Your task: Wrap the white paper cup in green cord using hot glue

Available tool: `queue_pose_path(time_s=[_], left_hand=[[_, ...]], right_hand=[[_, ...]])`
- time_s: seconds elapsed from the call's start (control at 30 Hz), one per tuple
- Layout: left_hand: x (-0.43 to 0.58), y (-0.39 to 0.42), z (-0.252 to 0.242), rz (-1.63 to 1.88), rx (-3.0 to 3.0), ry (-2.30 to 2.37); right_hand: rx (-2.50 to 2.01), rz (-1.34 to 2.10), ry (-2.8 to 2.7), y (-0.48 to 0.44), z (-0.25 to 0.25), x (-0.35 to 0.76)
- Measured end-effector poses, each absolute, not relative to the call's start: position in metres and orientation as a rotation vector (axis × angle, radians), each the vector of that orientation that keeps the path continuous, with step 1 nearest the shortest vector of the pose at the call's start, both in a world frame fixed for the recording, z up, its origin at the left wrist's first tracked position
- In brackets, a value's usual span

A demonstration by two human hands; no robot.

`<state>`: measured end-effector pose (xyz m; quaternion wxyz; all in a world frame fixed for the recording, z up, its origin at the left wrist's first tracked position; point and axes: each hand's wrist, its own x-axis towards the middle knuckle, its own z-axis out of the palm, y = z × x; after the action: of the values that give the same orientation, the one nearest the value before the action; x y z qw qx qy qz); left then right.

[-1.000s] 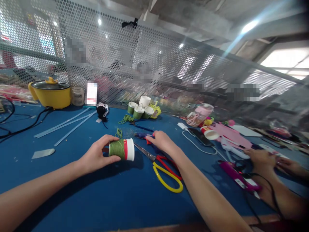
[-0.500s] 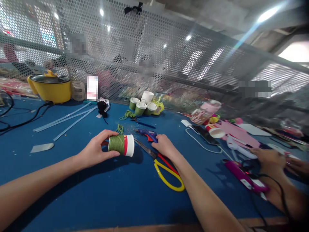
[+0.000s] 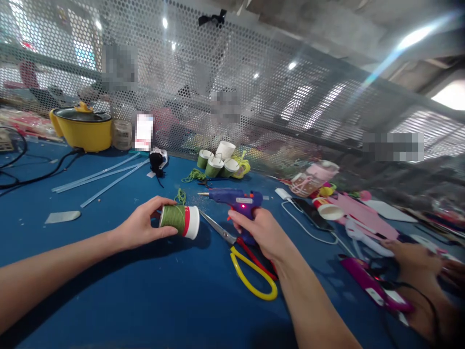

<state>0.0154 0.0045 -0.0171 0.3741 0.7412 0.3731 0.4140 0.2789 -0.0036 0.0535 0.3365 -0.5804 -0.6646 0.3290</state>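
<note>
My left hand is closed around a paper cup lying on its side, wound with green yarn over most of its length. A red band and the white end of the cup face right. Loose green yarn trails behind it. My right hand grips the handle of a blue hot glue gun, its nozzle pointing left and a red light lit on its side. Below the gun, scissors with one yellow and one red handle lie on the blue table, tips near the cup.
Several green-wrapped cups stand at the back by the mesh screen. Clear glue sticks and a yellow electric pot are at left. A phone with a white cable, a purple device and a co-worker's hand are at right.
My right hand has lifted the glue gun off the table and turned it upright, its side now showing. My left hand still holds the cup, which is slightly more tilted.
</note>
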Motion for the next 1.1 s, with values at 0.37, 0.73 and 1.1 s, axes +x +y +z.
queue_pose_path(time_s=[0.37,0.73,1.1], left_hand=[[0.013,0.005,-0.015,1.062,1.821,0.968],[0.014,0.005,-0.011,1.092,1.781,0.969],[0.010,0.009,-0.014,1.021,1.935,1.030]], right_hand=[[-1.409,1.048,-1.719,-0.021,0.054,0.265],[-1.448,0.905,-1.832,-0.024,0.057,0.253],[-1.524,0.749,-2.016,-0.037,0.064,0.250]])
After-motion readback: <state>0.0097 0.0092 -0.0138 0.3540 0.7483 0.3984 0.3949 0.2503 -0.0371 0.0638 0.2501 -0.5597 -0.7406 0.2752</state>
